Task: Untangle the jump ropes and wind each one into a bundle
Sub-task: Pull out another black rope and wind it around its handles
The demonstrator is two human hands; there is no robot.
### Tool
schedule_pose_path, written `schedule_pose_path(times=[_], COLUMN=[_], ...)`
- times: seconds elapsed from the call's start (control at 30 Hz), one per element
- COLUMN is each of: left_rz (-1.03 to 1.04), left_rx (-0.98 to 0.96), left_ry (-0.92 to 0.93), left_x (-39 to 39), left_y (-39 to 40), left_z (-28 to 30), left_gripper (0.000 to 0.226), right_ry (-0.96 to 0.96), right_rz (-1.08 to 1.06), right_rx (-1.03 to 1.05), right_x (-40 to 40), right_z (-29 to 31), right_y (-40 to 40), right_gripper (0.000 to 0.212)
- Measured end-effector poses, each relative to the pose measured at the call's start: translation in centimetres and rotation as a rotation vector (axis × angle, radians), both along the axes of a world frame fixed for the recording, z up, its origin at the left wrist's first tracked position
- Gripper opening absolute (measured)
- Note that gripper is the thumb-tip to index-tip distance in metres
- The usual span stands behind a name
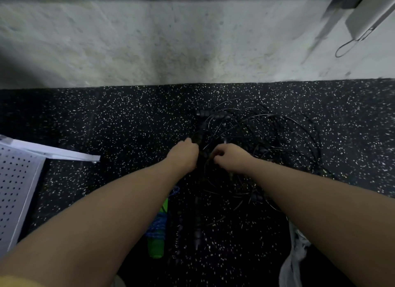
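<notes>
A tangle of thin black jump ropes (263, 137) lies in loose loops on the dark speckled floor, right of centre. Black handles (197, 226) lie in a line below my hands. My left hand (184, 155) grips dark rope or a handle at the tangle's left edge, fingers curled. My right hand (229, 157) pinches strands of the tangle just beside it. A blue rope with green handles (157, 229) lies wound in a bundle under my left forearm.
A white perforated metal panel (15, 188) lies on the floor at the left. A rough pale wall (171, 40) rises behind the tangle. A grey cloth or bag (295, 259) sits at the lower right. A metal fixture (363, 15) hangs at the top right.
</notes>
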State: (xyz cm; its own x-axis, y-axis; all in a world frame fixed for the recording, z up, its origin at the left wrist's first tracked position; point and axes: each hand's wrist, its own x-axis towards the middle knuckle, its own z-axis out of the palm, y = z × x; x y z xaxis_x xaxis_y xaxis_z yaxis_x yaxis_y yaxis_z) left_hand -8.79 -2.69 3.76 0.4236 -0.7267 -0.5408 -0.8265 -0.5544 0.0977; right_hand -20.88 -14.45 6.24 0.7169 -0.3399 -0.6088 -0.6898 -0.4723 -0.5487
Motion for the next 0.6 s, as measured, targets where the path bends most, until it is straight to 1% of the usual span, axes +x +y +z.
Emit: schedule_pose_path(times=[0.1, 0.17, 0.23, 0.3, 0.33, 0.4, 0.5, 0.6], left_rz=[0.300, 0.513, 0.777, 0.970, 1.001, 1.018, 1.028, 1.053], left_rx=[-0.101, -0.200, -0.371, -0.553, -0.613, -0.723, -0.842, -0.884], left_ry=[0.154, 0.262, 0.515, 0.768, 0.822, 0.864, 0.895, 0.949], left_x=[1.3, 2.4, 3.2, 3.4, 3.2, 2.8, 1.4, -0.5], left_y=[0.3, 0.5, 0.7, 1.1, 1.4, 1.9, 2.8, 3.9], left_z=[2.7, 5.8, 9.2, 12.6, 14.3, 17.4, 21.4, 24.3], left_gripper=[0.024, 0.035, 0.041, 0.036, 0.030, 0.025, 0.030, 0.036], right_ry=[-0.061, -0.112, -0.179, -0.253, -0.288, -0.353, -0.478, -0.602], right_rz=[-0.064, -0.080, -0.120, -0.160, -0.195, -0.277, -0.323, -0.308], right_rx=[-0.002, -0.011, -0.015, -0.022, 0.012, 0.173, 0.369, 0.568], right_x=[0.3, 0.3, 0.3, 0.6, 0.8, 1.3, 1.6, 1.2], right_z=[1.7, 3.3, 5.2, 7.5, 8.8, 11.6, 16.4, 21.2], right_y=[-0.3, -0.3, 0.1, 0.9, 1.4, 2.9, 5.5, 7.7], right_gripper=[0.020, 0.020, 0.015, 0.015, 0.018, 0.022, 0.026, 0.023])
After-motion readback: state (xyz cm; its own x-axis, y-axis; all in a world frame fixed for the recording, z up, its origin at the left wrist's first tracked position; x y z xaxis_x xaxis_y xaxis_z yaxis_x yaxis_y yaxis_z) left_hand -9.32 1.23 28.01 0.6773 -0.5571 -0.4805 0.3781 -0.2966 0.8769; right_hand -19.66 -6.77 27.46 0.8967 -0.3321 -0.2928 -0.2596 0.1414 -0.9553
